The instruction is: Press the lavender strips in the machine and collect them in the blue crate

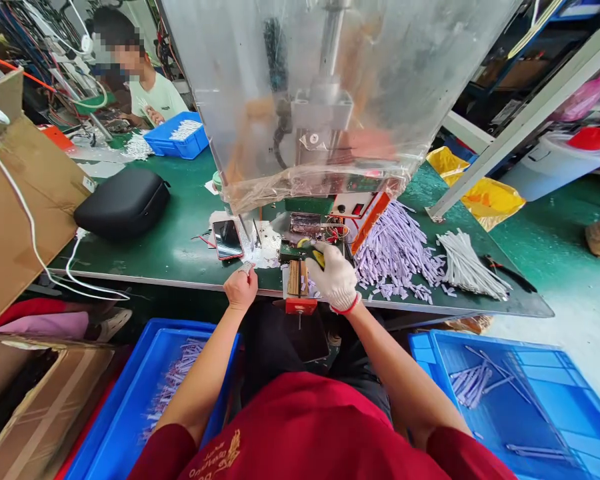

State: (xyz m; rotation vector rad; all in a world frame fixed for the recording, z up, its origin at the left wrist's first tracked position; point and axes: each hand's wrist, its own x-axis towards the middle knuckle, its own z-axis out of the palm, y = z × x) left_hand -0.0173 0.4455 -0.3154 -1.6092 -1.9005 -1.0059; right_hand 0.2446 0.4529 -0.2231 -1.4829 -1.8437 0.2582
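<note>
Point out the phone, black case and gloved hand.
Phone [227, 240]: head view, on its screen.
Black case [121, 202]: head view, on its top.
Gloved right hand [337, 278]: head view, back of glove.

"How does the block [297, 277] look?"

"Brown, with a dark line along its middle. It lies at the near edge of the table [180, 267], its length running away from the person. A red end piece [301, 306] sits at its near end, past the edge, with a thin rod [300, 321] sticking out."

"And the yellow-and-dark item [319, 258]?"

"It shows at the fingers of the gloved right hand [324, 264], just beside the block's far end. Mostly covered, so its full shape cannot be told."

"The pale piece [246, 267]?"

"Small, at the left hand's [242, 287] fingertips, near the table's edge; too small to make out."
</note>
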